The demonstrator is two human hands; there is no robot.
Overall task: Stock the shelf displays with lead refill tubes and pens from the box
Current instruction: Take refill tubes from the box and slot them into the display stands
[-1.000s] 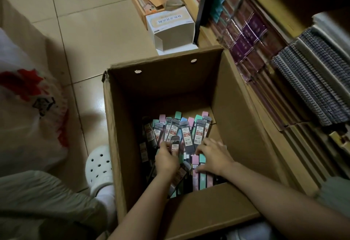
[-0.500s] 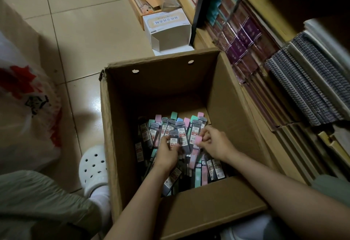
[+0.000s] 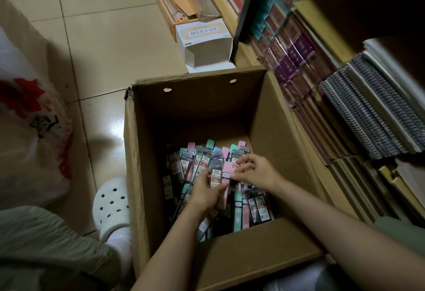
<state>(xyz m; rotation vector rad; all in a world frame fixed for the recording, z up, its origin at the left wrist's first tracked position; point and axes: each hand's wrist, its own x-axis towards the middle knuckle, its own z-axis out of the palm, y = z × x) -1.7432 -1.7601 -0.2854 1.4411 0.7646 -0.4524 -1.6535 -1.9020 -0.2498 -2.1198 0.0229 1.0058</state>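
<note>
Inside the open cardboard box (image 3: 142,175), above the layer of lead refill tubes (image 3: 259,205) that covers its floor, both hands meet on a small bundle. The left hand (image 3: 203,193) has its fingers curled round a grey-capped tube with a white and red label (image 3: 216,177), gripping it from below and from the left, with the thumb laid on the label face. Just to the right of that grip, a pink-capped tube (image 3: 226,175) stands against the grey one, touching it along its side. The right hand (image 3: 255,172) pinches the pink tube near its upper end between thumb and fingertips; the remaining fingers are loosely bent above the pinch point. Whether the left hand carries further tubes behind the grey one cannot be determined.

Beyond the grip, toward the far box wall, more tubes lie in a row with pink, green and blue caps pointing away. Below and to the right of the grip, tubes lie flat in the box, labels up.

To the right of the box, outside it, a shelf carries purple wrapped packs (image 3: 296,61) and spiral notebooks (image 3: 368,111). Farther beyond the box stands a white carton with an open side (image 3: 202,42). To the left are a white perforated shoe (image 3: 111,205) and a plastic bag with red print (image 3: 30,118), both on the tiled floor (image 3: 96,38).
</note>
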